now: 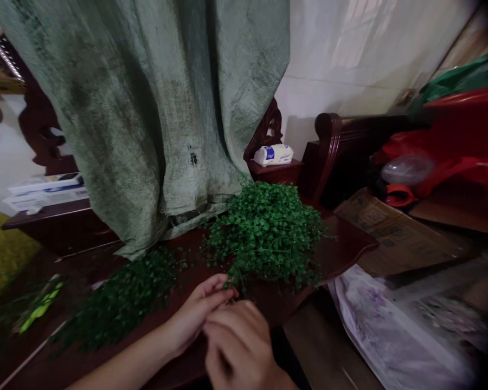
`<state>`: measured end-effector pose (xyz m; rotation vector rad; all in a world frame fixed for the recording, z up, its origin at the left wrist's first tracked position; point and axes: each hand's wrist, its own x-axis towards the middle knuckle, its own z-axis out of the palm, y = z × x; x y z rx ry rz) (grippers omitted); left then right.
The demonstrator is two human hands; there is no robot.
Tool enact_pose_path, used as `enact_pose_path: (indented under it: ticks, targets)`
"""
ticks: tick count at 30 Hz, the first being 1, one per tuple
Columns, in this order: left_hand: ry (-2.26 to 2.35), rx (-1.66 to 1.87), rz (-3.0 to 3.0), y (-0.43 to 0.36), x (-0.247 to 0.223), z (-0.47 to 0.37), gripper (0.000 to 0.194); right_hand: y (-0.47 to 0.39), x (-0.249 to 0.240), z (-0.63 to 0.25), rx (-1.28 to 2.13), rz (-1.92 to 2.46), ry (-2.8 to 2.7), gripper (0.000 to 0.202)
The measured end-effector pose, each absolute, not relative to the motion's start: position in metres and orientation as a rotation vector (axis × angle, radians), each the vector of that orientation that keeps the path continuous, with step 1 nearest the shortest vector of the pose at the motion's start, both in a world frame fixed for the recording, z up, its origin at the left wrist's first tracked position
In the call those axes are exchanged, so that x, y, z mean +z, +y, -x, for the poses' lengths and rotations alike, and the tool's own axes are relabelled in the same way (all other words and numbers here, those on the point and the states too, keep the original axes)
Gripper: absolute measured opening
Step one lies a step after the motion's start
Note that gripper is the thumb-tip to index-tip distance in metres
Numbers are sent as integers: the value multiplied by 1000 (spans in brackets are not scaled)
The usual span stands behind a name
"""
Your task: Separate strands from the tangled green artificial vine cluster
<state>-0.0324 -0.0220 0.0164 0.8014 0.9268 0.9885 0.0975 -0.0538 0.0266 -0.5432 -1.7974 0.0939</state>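
My left hand is closed in a pinch at the front edge of a big heap of small-leafed green stems. A leafy green sprig shows at its fingertips. Right beside it, my right hand is curled, its fingertips close to the left hand's. Whatever lies inside the right fingers is hidden. To the left, a second, darker pile of the greens spreads over the dark red wooden tabletop.
A grey-green woven sack hangs behind the piles. Tissue packs sit on the dresser ledge. At right are a cardboard box, red plastic bags and a pale flowered cloth. A yellow-green tool-like item lies far left.
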Motion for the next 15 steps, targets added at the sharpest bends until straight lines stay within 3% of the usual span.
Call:
enact_pose_path:
  ticks: [6,15]
  targets:
    - [1010,1092,-1017,-34,11,25,25,-33,-8,-119,312,871,-1583,20]
    - [1265,1103,-1350,-38,-3,32,29,-28,-11,-115,367,977,-1587,14]
